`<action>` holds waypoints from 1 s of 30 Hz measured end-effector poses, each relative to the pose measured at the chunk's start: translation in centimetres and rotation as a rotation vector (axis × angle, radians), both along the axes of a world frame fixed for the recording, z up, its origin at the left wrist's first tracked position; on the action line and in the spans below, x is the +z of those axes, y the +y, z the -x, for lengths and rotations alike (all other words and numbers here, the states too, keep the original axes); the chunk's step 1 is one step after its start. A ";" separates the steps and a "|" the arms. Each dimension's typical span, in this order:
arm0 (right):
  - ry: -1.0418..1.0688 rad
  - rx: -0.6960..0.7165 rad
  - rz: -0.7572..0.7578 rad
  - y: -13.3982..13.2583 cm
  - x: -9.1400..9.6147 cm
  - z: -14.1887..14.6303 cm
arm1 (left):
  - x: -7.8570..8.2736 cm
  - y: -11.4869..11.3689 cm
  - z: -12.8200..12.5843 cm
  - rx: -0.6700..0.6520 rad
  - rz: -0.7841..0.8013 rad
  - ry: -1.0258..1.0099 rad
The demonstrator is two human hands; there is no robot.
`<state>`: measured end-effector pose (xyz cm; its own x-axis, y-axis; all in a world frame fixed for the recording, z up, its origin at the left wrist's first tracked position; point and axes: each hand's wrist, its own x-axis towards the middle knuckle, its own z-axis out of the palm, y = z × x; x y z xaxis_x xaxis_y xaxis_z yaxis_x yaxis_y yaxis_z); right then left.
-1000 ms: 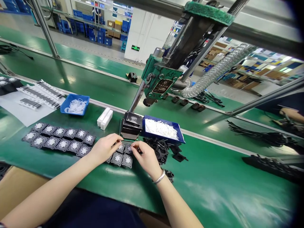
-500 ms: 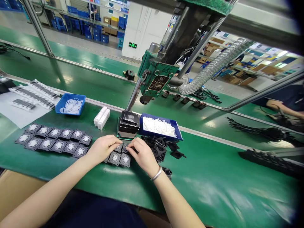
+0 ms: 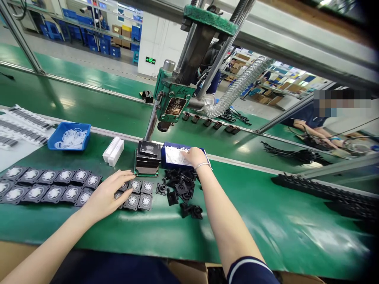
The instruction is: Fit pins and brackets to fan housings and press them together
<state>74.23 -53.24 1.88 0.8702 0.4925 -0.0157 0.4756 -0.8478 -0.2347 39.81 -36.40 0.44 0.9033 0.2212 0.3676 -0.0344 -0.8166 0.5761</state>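
Note:
My left hand rests with fingers spread over a block of square black housings, each with a white swirl-shaped wheel in its middle. Its palm hides part of that block. My right hand reaches into a dark blue tray heaped with small white pieces. The fingers of this hand are drawn together at the heap, and what they hold, if anything, is hidden. Between the hands lies a pile of loose black plastic parts. Two longer rows of housings with white wheels stretch to the left.
A green bench press rises behind the black block base. Two white blocks stand left of it, beside a blue bin of white rings. Black cables lie at right, near another person's arm.
My right hand has left the housings and moved up and right into the tray of white pieces. My left hand has opened from a pinch and spread over the housings. The view has shifted.

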 end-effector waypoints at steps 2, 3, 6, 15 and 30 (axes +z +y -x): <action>0.041 -0.008 0.058 0.6 -0.5 -0.6 | 0.1 0.2 0.6 0.036 0.007 -0.001; 0.058 -0.008 0.077 0.8 -0.6 -0.7 | 0.2 0.4 0.9 0.059 0.014 -0.001; 0.104 -0.001 0.096 0.6 -0.8 -0.9 | 0.7 0.9 1.7 0.125 0.045 0.000; 0.076 -0.026 -0.226 -1.1 0.4 -0.1 | 2.2 1.3 1.7 0.160 0.115 -0.023; 0.253 0.605 -0.850 1.6 3.5 18.7 | 4.2 -2.6 -4.2 -0.082 0.842 -0.030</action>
